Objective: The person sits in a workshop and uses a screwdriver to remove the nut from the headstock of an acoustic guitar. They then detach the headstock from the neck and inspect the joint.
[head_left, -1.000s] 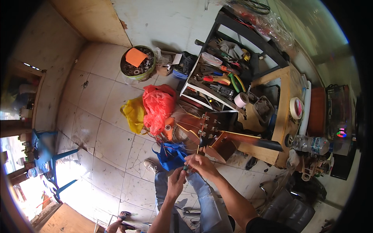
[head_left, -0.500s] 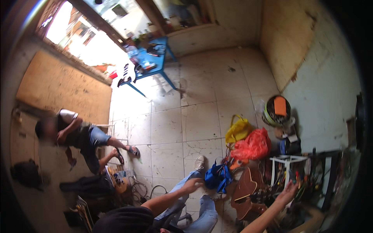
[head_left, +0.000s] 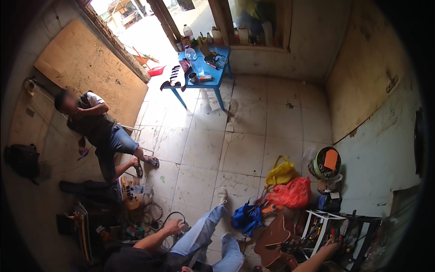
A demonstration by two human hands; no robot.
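My left hand (head_left: 173, 226) hovers beside my left knee, its fingers stretched out and holding nothing I can see. On the right, my right hand (head_left: 330, 247) reaches to a white-and-black rack (head_left: 312, 226) full of tools, several with red or yellow handles. The fingers sit close to a red tool handle (head_left: 333, 234); whether they grip it is too small to make out. Between my legs and the rack lies a brown guitar body (head_left: 275, 242), partly behind my right forearm. A blue bag (head_left: 247, 218) rests on the floor by my feet.
A red plastic bag (head_left: 292, 192), a yellow bag (head_left: 281, 172) and a round tub (head_left: 324, 167) stand beyond the rack. At the left a person (head_left: 102, 122) sits near a tan guitar body (head_left: 131, 195) and loose cables (head_left: 154, 213). A cluttered blue table (head_left: 213, 81) stands far off.
The view has turned, shifting the room downward and partly rightward. My left hand has moved left, away from above my leg. My right hand has come lower, against the tool rack.
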